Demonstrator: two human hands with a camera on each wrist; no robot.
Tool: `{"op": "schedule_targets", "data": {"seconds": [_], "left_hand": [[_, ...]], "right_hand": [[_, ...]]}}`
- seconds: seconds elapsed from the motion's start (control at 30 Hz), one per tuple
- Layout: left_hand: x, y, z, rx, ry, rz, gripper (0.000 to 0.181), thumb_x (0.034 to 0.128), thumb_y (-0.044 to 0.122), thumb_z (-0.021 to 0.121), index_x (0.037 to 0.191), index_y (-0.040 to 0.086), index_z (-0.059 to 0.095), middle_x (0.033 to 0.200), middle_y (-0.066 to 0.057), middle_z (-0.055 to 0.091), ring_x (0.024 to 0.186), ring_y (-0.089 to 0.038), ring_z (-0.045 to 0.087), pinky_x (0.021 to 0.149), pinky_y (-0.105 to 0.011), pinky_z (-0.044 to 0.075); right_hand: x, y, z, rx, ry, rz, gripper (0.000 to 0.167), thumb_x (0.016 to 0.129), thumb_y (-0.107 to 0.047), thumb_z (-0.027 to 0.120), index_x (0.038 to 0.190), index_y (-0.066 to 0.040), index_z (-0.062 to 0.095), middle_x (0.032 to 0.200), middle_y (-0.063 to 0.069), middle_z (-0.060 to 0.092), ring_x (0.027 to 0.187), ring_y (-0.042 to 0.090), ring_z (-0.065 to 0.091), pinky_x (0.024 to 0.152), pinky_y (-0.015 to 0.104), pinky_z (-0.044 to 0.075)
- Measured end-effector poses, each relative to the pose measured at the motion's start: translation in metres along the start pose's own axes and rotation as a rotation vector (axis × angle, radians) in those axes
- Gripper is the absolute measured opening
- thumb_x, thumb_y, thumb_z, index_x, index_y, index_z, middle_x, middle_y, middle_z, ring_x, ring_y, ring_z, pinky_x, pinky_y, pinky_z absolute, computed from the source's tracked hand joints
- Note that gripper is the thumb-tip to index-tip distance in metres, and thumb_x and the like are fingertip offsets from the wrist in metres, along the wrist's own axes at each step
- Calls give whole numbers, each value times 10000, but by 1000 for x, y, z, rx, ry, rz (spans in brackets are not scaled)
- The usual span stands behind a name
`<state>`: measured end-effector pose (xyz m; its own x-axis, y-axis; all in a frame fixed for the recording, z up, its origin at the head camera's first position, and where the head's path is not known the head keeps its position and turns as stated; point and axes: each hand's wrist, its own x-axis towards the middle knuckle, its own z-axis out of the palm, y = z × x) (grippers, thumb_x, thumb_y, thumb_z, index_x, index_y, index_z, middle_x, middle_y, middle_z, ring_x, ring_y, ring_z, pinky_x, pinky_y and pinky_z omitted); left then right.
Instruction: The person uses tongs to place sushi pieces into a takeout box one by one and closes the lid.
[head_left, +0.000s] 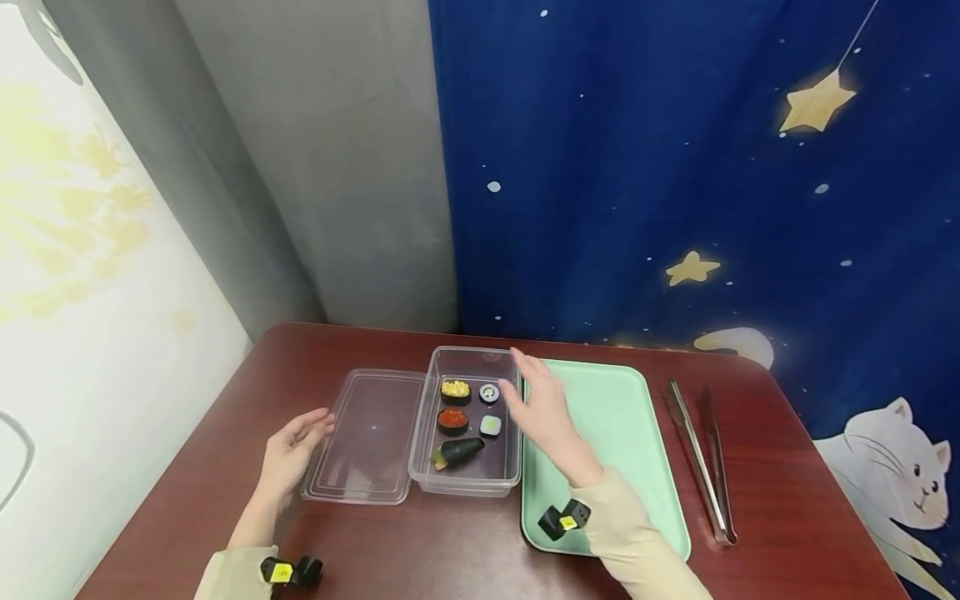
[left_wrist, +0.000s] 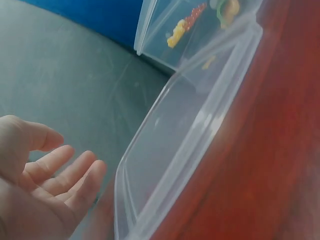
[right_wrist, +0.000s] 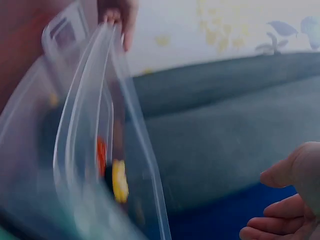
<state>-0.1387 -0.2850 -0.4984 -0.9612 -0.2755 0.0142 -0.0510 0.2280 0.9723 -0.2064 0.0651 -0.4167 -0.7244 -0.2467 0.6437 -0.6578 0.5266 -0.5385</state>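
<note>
A clear plastic container [head_left: 467, 482] holds several sushi pieces: one topped with yellow corn [head_left: 455, 389], one with red roe [head_left: 452, 419], two small rolls [head_left: 490, 426] and a dark cone-shaped hand roll [head_left: 459, 452]. Its flat clear lid [head_left: 371, 437] lies on the table to the left. My left hand [head_left: 291, 454] is at the lid's left edge, fingers loosely bent and holding nothing; whether it touches the lid I cannot tell. Over the container's right rim hovers my right hand [head_left: 545, 408], thumb and fingers apart with nothing between them.
A pale green tray [head_left: 611, 417] lies right of the container, partly under my right forearm. Farther right rest metal tongs [head_left: 701, 467] on the dark red table [head_left: 442, 546]. Behind the table hang a grey curtain and a blue starry one [head_left: 570, 208].
</note>
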Motion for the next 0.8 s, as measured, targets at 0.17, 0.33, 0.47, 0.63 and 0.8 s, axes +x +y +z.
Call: {"op": "schedule_targets", "data": {"seconds": [0.17,0.33,0.47,0.63,0.8], "left_hand": [[-5,-10,-9,60,27,4,366,963,114,523,1261,-98,501,1197,-268,580,909,16,621,774,-137,492],[-9,-18,-12,55,42,30,348,955,76,526,1242,-119,505,1197,-312,557,902,36,611,774,-126,487],[-11,-22,-14,65,56,45,341,940,52,543,1226,-132,513,1179,-318,563,893,73,597,775,-95,468],[-13,-22,-17,116,49,45,349,934,56,552,1235,-118,514,1190,-301,568,893,109,569,767,-65,443],[-13,-20,-18,171,34,46,364,939,108,562,1242,-90,523,1209,-278,569,897,91,571,759,-53,431]], "right_hand": [[0,-26,29,112,-47,-85,429,829,-68,657,1215,95,568,1130,238,617,1030,332,603,857,436,501],[-8,-49,57,154,-126,-59,426,839,-89,655,1230,58,574,1161,195,620,1070,279,595,893,379,491],[-15,-64,77,189,-160,-44,428,843,-93,644,1232,67,566,1167,193,617,1075,272,593,916,352,478],[-22,-78,99,224,-155,-26,405,839,-88,633,1209,67,583,1127,175,641,1022,241,620,892,304,487],[-29,-90,115,189,-164,38,433,834,-106,636,1220,78,569,1112,179,640,1014,236,615,887,300,485]]}}
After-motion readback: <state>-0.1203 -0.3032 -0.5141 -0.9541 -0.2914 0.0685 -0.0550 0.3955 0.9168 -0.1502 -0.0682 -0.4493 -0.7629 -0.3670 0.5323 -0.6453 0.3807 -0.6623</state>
